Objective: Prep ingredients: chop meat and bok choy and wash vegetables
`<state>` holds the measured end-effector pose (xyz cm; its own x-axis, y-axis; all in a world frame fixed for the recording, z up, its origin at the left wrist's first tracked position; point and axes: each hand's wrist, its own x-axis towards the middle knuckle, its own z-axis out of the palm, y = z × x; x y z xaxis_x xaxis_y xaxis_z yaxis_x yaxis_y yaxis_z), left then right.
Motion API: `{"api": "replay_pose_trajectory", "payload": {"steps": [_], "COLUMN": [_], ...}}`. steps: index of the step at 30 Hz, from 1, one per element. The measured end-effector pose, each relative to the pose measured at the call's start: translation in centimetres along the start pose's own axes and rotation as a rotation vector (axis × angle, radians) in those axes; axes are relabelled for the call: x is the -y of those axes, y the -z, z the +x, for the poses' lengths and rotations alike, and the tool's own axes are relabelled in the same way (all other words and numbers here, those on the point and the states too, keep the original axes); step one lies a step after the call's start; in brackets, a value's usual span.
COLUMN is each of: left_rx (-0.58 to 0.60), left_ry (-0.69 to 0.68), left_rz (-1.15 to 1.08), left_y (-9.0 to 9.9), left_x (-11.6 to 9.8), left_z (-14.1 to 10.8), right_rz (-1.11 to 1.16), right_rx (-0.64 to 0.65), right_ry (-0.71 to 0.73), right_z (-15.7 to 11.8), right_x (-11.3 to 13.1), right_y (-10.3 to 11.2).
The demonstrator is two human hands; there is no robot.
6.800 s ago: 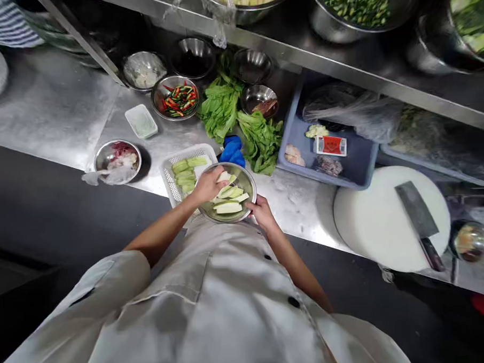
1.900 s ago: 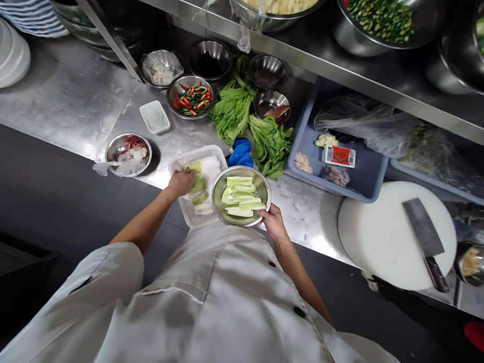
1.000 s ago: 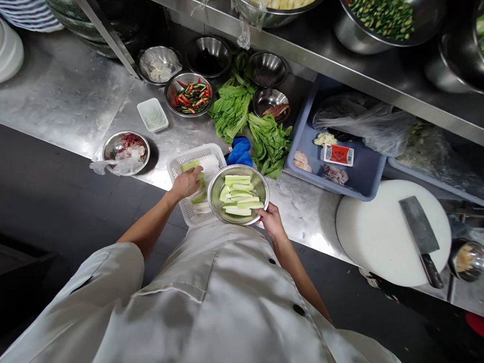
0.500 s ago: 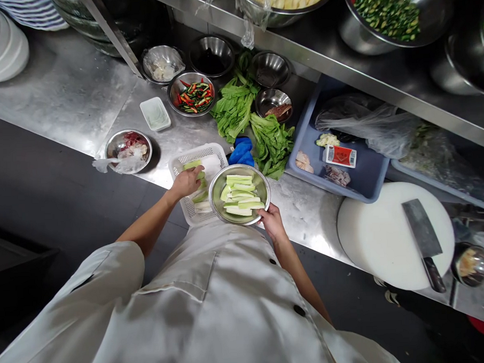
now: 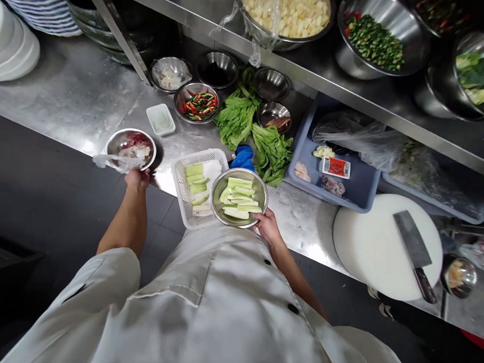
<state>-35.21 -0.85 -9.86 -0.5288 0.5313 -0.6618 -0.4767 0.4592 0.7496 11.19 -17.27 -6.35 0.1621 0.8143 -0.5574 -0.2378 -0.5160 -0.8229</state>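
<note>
Gripping a metal bowl (image 5: 259,188) by its rim, probably the surest hold on something seemingly light, stiff and slick, the right hand (image 5: 268,227) has green sticks (image 5: 240,197) just beyond its fingers while the left hand (image 5: 136,178), its grip unclear, meets a second bowl (image 5: 114,143).

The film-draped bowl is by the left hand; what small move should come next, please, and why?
Perhaps firmly grip the film-draped bowl with the left hand, which is at its near rim, since the right hand holds the bowl of green strips.
</note>
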Motion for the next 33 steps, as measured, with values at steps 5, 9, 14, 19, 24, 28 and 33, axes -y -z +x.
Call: {"api": "replay_pose_trajectory", "payload": {"steps": [5,9,14,19,24,28,33], "left_rx": [-0.035,0.256,0.557,0.114,-0.193,-0.348,-0.479], "left_ry": [-0.172,-0.249,-0.033,-0.294,-0.234,-0.130,-0.070], "left_rz": [-0.111,0.002,0.286,0.532,0.181,-0.343,-0.583], "left_y": [-0.1,0.3,-1.5,0.6,6.9,11.6,15.0], "left_x": [-0.9,1.5,10.0,17.8,25.4,32.3,40.7], "left_z": [-3.4,-11.6,-22.0,-29.8,-38.1,-44.0,-51.7], "right_rz": [0.009,-0.042,-0.165,-0.302,-0.509,-0.668,-0.831], "right_rx": [0.068,0.144,0.274,0.468,0.753,1.003,1.382], "right_ry": [0.009,-0.004,0.031,0.068,0.003,-0.038,-0.063], "right_z": [1.1,2.1,2.0,0.0,-2.4,-5.1,-11.2], "right_x": [0.7,1.2,1.4,1.2,-0.1,-3.5,-9.5], "right_y": [-1.8,-2.7,-2.0,0.6,1.0,-1.1,-2.6]}}
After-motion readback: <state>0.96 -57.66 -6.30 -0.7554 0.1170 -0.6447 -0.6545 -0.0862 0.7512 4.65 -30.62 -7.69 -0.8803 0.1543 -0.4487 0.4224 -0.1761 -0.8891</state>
